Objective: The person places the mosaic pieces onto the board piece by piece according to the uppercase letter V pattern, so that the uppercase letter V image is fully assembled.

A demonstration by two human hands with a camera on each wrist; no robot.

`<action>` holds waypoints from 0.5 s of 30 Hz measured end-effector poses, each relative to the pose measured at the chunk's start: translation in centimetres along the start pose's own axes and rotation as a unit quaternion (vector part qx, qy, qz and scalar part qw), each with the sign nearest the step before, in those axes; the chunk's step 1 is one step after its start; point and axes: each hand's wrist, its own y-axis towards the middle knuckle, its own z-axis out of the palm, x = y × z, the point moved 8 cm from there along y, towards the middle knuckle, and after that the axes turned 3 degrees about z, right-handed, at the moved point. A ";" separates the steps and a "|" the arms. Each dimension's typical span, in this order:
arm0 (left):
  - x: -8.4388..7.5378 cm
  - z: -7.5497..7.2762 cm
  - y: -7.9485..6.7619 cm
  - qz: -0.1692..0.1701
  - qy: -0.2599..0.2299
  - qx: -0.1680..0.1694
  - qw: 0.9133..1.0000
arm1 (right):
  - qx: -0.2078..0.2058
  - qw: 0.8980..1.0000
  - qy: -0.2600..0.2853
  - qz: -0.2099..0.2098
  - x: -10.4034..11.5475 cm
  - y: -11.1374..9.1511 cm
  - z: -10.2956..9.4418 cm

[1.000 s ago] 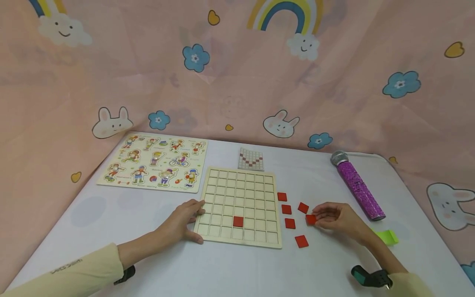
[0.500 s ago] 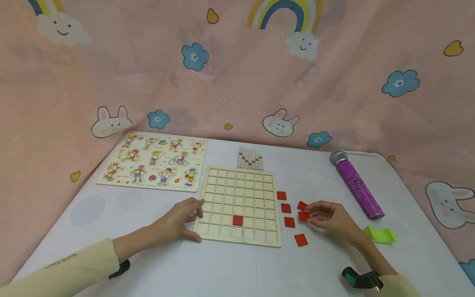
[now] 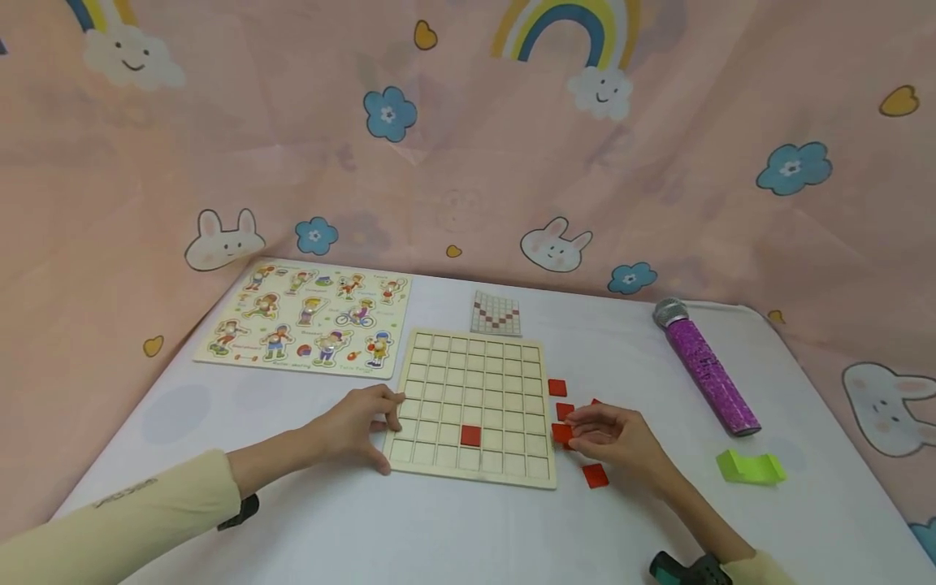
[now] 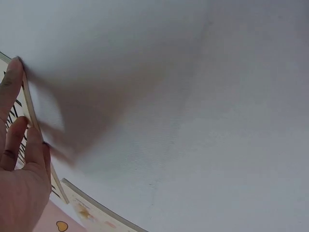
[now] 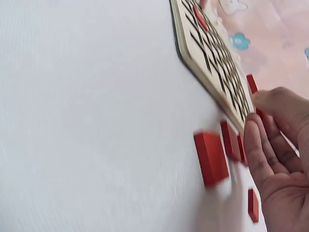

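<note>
In the head view a pale wooden grid board (image 3: 504,398) lies on the table, one red square tile (image 3: 471,436) sitting in a cell of its lower half. Along the board's left edge my left hand (image 3: 351,426) holds it with bent fingers and thumb; the left wrist view has the fingertips right at that edge. My right hand (image 3: 614,443) pinches another red tile (image 3: 561,435) by the board's right edge, thumb against fingers. Several loose red tiles (image 3: 595,475) lie around this hand, some partly hidden by it.
Behind the board lies a small pattern card (image 3: 496,313) with a red zigzag. A picture puzzle board (image 3: 303,321) is at the back left. To the right are a purple glittery microphone (image 3: 709,374) and a bright green curved piece (image 3: 751,467).
My right hand has carried its pinched tile leftward, from among the loose tiles to the board's right edge. The left hand stays at the board's left edge.
</note>
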 end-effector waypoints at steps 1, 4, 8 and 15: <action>-0.1 0.0 0.0 -0.006 0.004 -0.001 1.000 | -0.001 1.000 0.005 -0.002 0.2 0.0 0.4; -0.3 -0.1 0.1 -0.016 0.006 -0.002 1.000 | -0.007 1.000 0.018 -0.008 0.8 0.1 1.4; -0.5 -0.1 0.1 -0.021 0.009 0.001 1.000 | -0.013 0.999 0.034 -0.011 1.6 0.3 2.6; -0.6 -0.2 0.2 -0.017 0.020 -0.002 1.000 | -0.043 0.998 0.039 0.000 2.4 1.2 4.0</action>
